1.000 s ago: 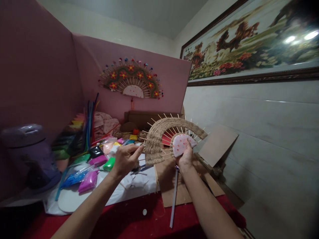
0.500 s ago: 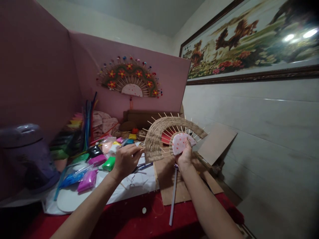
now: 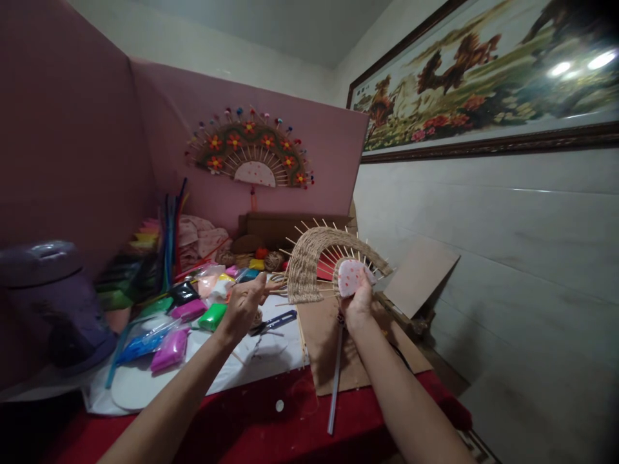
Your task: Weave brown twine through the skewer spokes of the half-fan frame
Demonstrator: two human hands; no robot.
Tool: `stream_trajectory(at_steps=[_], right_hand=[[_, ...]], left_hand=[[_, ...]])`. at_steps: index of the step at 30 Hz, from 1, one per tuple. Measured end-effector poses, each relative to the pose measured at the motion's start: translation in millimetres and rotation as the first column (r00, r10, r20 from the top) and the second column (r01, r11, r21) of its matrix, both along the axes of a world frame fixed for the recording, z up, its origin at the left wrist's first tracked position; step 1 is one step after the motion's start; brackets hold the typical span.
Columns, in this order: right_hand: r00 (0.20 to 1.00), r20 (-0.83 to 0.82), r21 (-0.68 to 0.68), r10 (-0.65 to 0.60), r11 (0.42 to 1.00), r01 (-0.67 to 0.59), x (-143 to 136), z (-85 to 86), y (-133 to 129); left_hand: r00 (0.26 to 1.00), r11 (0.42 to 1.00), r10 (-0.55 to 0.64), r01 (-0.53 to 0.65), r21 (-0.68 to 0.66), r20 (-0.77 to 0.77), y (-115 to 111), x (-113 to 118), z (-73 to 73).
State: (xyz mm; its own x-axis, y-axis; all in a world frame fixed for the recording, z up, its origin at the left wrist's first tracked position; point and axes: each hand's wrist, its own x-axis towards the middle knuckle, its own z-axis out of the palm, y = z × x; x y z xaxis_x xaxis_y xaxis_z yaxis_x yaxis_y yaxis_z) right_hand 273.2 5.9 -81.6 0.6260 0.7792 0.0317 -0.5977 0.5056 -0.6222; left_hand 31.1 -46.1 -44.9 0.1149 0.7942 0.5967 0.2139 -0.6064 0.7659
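A half-round fan of thin wooden sticks woven with brown twine is held up in front of me. My right hand grips it at the white centre piece with red dots, thumb on the front. Its stick ends poke out past the woven band. At the fan's left end, my left hand has its fingers drawn together on a strand of twine that runs to the weave. Part of that strand is hidden by the fingers. Behind the left hand lies a dark blue utility knife.
Several bright clay packets cover the table's left, beside a purple canister. Cardboard and a clear glue stick lie below the fan. A finished flowered fan hangs on the pink panel.
My left hand has shifted slightly left and up, its fingers turned from a pinch beside the fan's edge. The fan has tilted a little and moved right, showing more of the knife.
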Motion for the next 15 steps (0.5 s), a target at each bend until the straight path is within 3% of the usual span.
stream_trajectory(at_steps=[4,9,12,15], right_hand=[[0.999,-0.033,0.007,-0.008,1.0,0.008,-1,1.4,-1],[0.987,-0.159,-0.009,0.013,1.0,-0.014,-4,8.1,-5],[0.987,-0.162,-0.013,0.014,1.0,-0.016,-1,6.4,-4],[0.998,-0.062,0.011,0.005,1.0,-0.005,3,2.4,-1]], left_hand=[[0.995,0.986,-0.088,0.093,-0.142,0.041,4,3,-6.1],[0.987,0.946,-0.075,0.115,-0.304,0.138,6,8,-15.2],[0.984,0.936,-0.093,0.139,-0.322,0.154,6,9,-17.7],[0.982,0.947,-0.071,0.121,-0.297,0.172,4,10,-15.4]])
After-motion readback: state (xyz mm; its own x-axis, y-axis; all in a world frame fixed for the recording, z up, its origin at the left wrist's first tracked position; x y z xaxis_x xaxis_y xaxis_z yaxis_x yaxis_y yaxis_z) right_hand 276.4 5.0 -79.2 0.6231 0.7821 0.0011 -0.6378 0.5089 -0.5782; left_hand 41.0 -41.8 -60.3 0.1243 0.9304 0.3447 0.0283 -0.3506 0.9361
